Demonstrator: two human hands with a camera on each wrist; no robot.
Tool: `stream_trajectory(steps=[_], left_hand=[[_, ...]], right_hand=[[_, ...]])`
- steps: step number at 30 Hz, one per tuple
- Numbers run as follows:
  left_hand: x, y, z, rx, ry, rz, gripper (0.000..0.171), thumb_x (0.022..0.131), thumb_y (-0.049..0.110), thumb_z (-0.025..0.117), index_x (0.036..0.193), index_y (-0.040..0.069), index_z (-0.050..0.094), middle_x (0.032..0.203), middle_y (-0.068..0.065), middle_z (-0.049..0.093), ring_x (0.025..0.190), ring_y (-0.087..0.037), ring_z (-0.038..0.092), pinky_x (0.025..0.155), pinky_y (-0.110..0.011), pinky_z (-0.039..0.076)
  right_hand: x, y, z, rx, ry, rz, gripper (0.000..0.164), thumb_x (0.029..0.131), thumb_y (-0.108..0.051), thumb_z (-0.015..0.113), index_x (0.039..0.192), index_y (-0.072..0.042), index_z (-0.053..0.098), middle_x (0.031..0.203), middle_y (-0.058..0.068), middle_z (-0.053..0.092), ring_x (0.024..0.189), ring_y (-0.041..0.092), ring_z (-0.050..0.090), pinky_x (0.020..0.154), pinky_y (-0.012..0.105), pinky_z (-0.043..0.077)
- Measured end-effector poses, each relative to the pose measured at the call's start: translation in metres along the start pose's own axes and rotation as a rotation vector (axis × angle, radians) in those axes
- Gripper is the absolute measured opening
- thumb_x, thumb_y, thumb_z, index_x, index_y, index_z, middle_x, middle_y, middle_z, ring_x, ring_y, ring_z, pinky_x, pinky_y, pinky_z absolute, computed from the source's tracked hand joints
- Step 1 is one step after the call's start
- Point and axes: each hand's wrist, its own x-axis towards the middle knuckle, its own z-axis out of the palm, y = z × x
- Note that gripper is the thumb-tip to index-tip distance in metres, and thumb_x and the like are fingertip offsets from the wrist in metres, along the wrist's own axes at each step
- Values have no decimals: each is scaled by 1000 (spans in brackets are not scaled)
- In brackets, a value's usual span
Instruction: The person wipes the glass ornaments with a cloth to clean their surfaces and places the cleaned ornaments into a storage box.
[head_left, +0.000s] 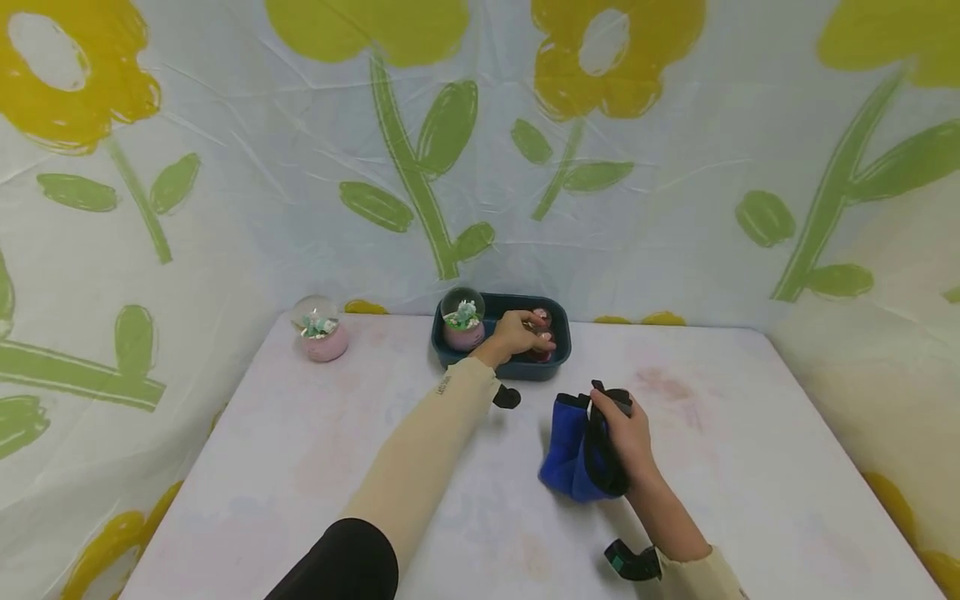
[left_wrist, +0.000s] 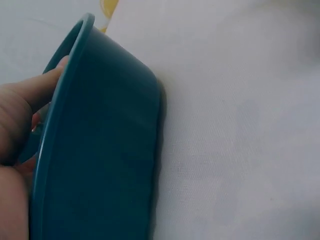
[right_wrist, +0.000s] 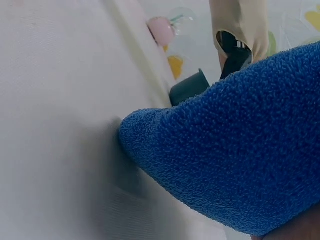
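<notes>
My left hand reaches into a dark teal tray, its fingers at two small reddish-pink items in the right end. The left wrist view shows fingers over the tray's rim, with something red partly hidden between finger and thumb; whether they grip it is unclear. In the tray's left end stands a snow globe with a pink base. My right hand holds a blue terry-cloth pouch with black trim, gripped at its upper edge. In the right wrist view the fuzzy blue cloth hides most of that hand.
A second pink-based snow globe stands at the table's back left. The white table meets a flower-printed cloth backdrop behind the tray. Black wrist-camera mounts stick out near the wrists.
</notes>
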Motion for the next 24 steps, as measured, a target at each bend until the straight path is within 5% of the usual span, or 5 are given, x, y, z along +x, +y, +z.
stream_trajectory(steps=[5, 9, 13, 18, 24], left_hand=[[-3, 7, -10, 33, -50, 56, 50, 73, 8, 85, 118, 1, 65, 108, -14, 66, 91, -19, 63, 73, -27, 53], [-7, 23, -37, 128, -107, 73, 54, 78, 12, 82, 127, 2, 61, 113, -16, 64, 95, -21, 63, 83, -36, 52], [-15, 50, -77, 144, -205, 91, 49, 86, 13, 75, 130, 1, 57, 116, -17, 62, 98, -23, 62, 91, -44, 48], [-42, 99, -117, 208, -306, 224, 41, 90, 12, 70, 127, 3, 58, 114, -15, 62, 100, -24, 61, 86, -39, 49], [-73, 114, -175, 342, -203, 362, 34, 90, 21, 71, 121, 10, 63, 107, -6, 64, 98, -19, 60, 81, -35, 49]], right_hand=[[1, -1, -2, -14, -3, 7, 31, 93, -40, 63, 96, -10, 55, 86, -3, 52, 88, 15, 47, 76, 24, 40], [1, -2, -1, -37, -8, 3, 35, 93, -42, 63, 99, -8, 54, 88, -2, 52, 90, 16, 47, 76, 25, 39], [3, -4, 3, -46, -21, 1, 36, 92, -41, 63, 101, -7, 54, 90, -1, 53, 91, 17, 46, 77, 25, 39], [6, -4, 7, -48, -33, -3, 35, 93, -41, 63, 101, -8, 54, 90, -2, 52, 91, 17, 46, 77, 25, 39], [7, -6, 14, -88, -79, 5, 42, 94, -42, 60, 111, -4, 53, 97, 4, 54, 94, 20, 46, 81, 28, 39]])
